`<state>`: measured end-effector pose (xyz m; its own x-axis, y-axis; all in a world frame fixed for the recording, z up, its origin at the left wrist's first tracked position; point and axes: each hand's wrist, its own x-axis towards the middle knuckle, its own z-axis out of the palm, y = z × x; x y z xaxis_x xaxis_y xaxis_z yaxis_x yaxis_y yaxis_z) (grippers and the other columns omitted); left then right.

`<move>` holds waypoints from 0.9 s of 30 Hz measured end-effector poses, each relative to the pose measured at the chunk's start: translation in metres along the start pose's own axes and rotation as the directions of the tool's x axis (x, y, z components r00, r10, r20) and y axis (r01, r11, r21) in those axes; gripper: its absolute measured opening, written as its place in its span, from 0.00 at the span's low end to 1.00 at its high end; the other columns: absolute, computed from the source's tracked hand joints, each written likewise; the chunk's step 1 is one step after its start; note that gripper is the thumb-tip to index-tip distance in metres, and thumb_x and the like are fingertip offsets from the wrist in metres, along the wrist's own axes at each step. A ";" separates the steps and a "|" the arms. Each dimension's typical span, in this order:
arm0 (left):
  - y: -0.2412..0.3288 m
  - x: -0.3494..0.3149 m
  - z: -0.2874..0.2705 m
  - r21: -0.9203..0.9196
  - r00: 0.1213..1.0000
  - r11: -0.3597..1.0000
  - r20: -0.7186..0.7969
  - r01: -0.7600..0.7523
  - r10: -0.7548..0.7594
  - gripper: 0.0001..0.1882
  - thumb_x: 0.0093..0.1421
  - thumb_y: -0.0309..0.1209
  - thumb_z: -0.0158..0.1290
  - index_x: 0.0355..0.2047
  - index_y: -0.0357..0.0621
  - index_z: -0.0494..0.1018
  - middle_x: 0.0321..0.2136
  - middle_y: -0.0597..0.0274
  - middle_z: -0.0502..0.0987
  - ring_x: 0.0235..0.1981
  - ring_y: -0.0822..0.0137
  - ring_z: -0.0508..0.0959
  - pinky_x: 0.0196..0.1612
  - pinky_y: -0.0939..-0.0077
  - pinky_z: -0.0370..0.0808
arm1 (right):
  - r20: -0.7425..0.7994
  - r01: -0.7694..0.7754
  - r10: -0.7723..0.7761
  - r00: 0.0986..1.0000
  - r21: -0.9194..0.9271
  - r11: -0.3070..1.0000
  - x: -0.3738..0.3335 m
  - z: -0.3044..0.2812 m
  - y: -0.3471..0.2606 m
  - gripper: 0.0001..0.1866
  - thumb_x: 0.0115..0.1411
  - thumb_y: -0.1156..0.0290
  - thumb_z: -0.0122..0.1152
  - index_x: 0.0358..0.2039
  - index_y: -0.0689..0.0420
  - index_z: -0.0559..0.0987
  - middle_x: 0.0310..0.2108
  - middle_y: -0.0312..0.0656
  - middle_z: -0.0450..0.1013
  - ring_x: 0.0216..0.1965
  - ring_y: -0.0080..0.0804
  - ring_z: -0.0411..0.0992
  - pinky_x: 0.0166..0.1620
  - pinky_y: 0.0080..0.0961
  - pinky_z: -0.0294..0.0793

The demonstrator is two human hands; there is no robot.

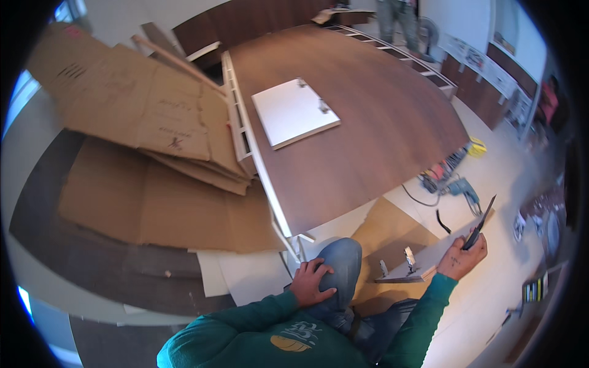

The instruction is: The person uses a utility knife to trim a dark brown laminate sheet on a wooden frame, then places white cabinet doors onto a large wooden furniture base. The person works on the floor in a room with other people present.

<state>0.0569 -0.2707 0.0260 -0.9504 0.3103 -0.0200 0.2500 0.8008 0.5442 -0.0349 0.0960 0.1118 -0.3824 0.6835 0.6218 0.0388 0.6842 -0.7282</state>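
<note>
metal hinges (409,253) stand on a pale panel (434,258) at 4 o'clock, just beside the right hand (464,257); contact cannot be confirmed. that grip is closed around a dark-handled pointed tool (474,235), tip towards 1 o'clock. risk, as judged: a slip, caused by a loose hold, could score the panel or injure the wearer; snagging a projecting hinge could shift the panel. pose: right forearm (431,313) extends from 5 o'clock; left hand (311,283), at 6 o'clock, holds nothing, fingers spread on the raised knee (347,257).
</note>
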 end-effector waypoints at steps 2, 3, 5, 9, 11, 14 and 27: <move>-0.001 -0.004 0.008 0.038 0.998 0.999 -0.065 0.022 -0.019 0.36 0.53 0.52 0.67 0.57 0.52 0.70 0.62 0.43 0.64 0.59 0.39 0.65 0.62 0.45 0.64 | 0.136 0.042 -0.028 0.990 -0.101 0.994 0.004 -0.009 -0.018 0.22 0.56 0.79 0.52 0.53 0.65 0.73 0.51 0.54 0.70 0.52 0.55 0.69 0.58 0.46 0.67; 0.000 -0.005 0.014 0.056 0.995 0.998 -0.092 0.027 -0.022 0.37 0.53 0.53 0.67 0.59 0.52 0.70 0.63 0.43 0.63 0.60 0.39 0.65 0.62 0.46 0.64 | 0.198 0.071 -0.039 0.979 -0.155 0.985 0.004 -0.011 -0.023 0.21 0.56 0.79 0.52 0.52 0.65 0.74 0.50 0.53 0.71 0.52 0.54 0.69 0.57 0.46 0.67; 0.038 0.007 -0.001 0.076 0.996 0.995 -0.070 -0.057 0.063 0.42 0.52 0.52 0.67 0.63 0.51 0.67 0.64 0.42 0.63 0.61 0.38 0.65 0.62 0.43 0.64 | 0.236 -0.008 0.045 0.971 -0.156 0.988 0.005 -0.011 -0.024 0.18 0.59 0.77 0.53 0.51 0.64 0.75 0.46 0.50 0.75 0.50 0.53 0.71 0.54 0.47 0.69; 0.090 0.034 0.016 -0.147 0.977 0.972 0.086 -0.182 0.196 0.50 0.52 0.56 0.67 0.69 0.47 0.60 0.66 0.42 0.61 0.64 0.39 0.63 0.63 0.44 0.63 | 0.292 -0.168 0.168 0.941 -0.027 0.985 0.003 -0.004 -0.021 0.17 0.60 0.78 0.54 0.50 0.64 0.75 0.46 0.50 0.78 0.47 0.51 0.74 0.53 0.44 0.72; 0.119 0.050 0.025 -0.181 0.955 0.945 0.075 -0.271 0.288 0.51 0.54 0.56 0.66 0.70 0.43 0.57 0.63 0.40 0.63 0.62 0.39 0.65 0.63 0.45 0.63 | 0.287 -0.196 0.172 0.943 0.058 0.979 0.007 -0.002 -0.013 0.17 0.59 0.81 0.53 0.50 0.64 0.75 0.45 0.52 0.78 0.45 0.49 0.76 0.51 0.41 0.74; 0.139 0.065 0.049 -0.250 0.943 0.935 0.157 -0.250 0.294 0.49 0.58 0.55 0.63 0.69 0.37 0.57 0.57 0.38 0.69 0.58 0.39 0.69 0.61 0.45 0.65 | 0.265 -0.227 0.162 0.951 0.238 0.944 0.003 0.000 -0.008 0.18 0.57 0.85 0.52 0.49 0.65 0.76 0.43 0.55 0.78 0.39 0.46 0.78 0.47 0.35 0.77; 0.177 0.099 0.100 -0.425 0.988 0.903 0.101 -0.063 0.117 0.21 0.62 0.42 0.63 0.47 0.37 0.77 0.35 0.40 0.80 0.38 0.39 0.80 0.43 0.49 0.76 | 0.251 -0.246 0.218 0.943 0.085 0.965 0.008 -0.031 -0.010 0.14 0.58 0.79 0.59 0.45 0.61 0.77 0.41 0.49 0.76 0.46 0.48 0.71 0.50 0.42 0.71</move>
<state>0.0254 -0.0468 0.0370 -0.8912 0.4518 -0.0408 0.2076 0.4860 0.8489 -0.0100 0.1028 0.1328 -0.5838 0.7301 0.3551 0.0531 0.4707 -0.8807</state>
